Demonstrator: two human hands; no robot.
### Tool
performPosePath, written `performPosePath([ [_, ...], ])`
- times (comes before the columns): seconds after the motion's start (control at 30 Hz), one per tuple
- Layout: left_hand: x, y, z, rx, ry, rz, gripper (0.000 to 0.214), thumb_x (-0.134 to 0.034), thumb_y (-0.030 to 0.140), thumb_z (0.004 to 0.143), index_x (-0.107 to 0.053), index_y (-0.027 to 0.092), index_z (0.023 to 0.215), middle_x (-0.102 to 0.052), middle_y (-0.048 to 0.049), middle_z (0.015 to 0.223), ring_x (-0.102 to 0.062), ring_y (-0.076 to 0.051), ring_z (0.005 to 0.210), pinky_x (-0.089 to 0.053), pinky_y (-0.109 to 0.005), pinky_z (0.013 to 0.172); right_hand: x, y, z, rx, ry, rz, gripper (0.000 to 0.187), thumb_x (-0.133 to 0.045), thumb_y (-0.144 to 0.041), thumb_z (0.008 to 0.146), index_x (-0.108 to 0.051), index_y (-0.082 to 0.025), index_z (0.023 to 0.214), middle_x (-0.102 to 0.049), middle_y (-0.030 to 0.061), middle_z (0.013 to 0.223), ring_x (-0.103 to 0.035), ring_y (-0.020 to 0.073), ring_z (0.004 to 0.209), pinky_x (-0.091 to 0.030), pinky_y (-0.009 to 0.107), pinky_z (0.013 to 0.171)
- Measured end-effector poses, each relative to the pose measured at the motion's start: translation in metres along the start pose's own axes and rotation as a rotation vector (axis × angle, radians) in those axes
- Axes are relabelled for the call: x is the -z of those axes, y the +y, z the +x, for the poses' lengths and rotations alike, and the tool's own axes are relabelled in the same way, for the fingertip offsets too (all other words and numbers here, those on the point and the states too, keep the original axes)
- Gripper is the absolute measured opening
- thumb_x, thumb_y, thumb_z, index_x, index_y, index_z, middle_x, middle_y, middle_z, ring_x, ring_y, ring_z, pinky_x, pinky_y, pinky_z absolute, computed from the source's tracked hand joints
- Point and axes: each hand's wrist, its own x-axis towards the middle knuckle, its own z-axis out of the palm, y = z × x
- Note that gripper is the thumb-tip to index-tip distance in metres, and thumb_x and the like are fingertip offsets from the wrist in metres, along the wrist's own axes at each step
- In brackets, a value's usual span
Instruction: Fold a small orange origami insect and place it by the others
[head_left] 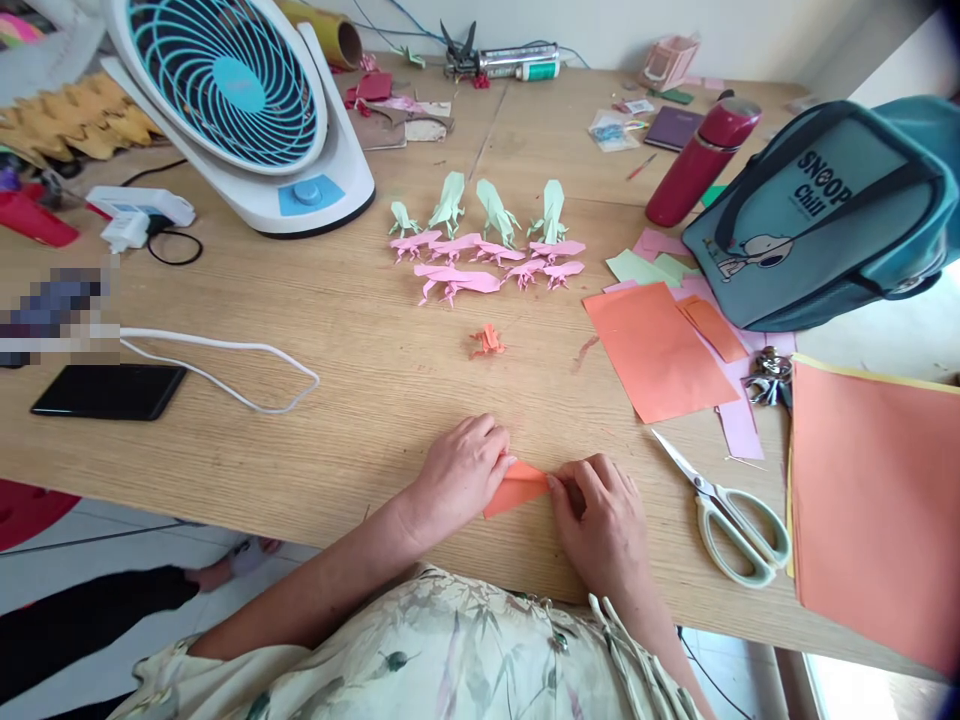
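Observation:
A small folded orange paper lies on the wooden table near its front edge. My left hand presses on the paper's left end with curled fingers. My right hand pinches its right end. A finished small orange origami figure stands farther back. Behind it are rows of pink origami figures and green origami figures.
Scissors lie right of my right hand. Orange paper sheets and a stack are at right, with a teal bag and red bottle. A fan, black phone and white cable are left.

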Motion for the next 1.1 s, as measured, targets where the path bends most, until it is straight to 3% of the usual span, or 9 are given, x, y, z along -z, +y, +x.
performPosePath([
  [0.2,-0.001,-0.001,-0.001,0.015,-0.026,0.011,0.010,-0.061,0.021,0.092,-0.058,0.017,0.084,-0.060,-0.0037,0.092,-0.059,-0.020,0.088,-0.049,-0.031,0.078,0.001,0.000,-0.003,0.103,0.057,0.034,0.008,-0.054,-0.020,0.094,-0.062,-0.021,0.094,-0.060,0.0058,0.086,-0.055,0.0208,0.079,-0.039,0.035,0.073],
  [0.43,-0.005,-0.003,-0.002,-0.022,0.021,0.019,0.011,-0.058,0.021,0.093,-0.057,0.017,0.083,-0.060,-0.0037,0.091,-0.058,-0.019,0.086,-0.048,-0.031,0.078,0.003,-0.001,-0.014,0.387,0.045,0.003,0.036,-0.049,-0.007,0.093,-0.058,-0.021,0.125,-0.061,0.0082,0.092,-0.053,0.0203,0.076,-0.041,0.035,0.068],
  [0.73,-0.006,-0.005,-0.002,0.015,0.015,-0.030,0.011,-0.059,0.022,0.093,-0.057,0.018,0.083,-0.060,-0.0031,0.092,-0.059,-0.019,0.087,-0.048,-0.030,0.079,0.000,0.002,-0.024,0.386,0.031,-0.049,0.058,-0.048,-0.005,0.092,-0.039,-0.019,0.148,-0.060,0.0098,0.094,-0.054,0.0216,0.080,-0.046,0.036,0.071],
  [1.1,-0.007,-0.006,-0.002,0.012,0.036,-0.043,0.009,-0.060,0.021,0.091,-0.058,0.018,0.083,-0.061,-0.0025,0.091,-0.059,-0.018,0.086,-0.046,-0.030,0.077,-0.002,0.001,-0.027,0.362,0.061,-0.086,0.059,-0.051,-0.008,0.094,-0.037,-0.016,0.150,-0.058,0.0091,0.091,-0.051,0.0216,0.078,-0.044,0.036,0.068],
])
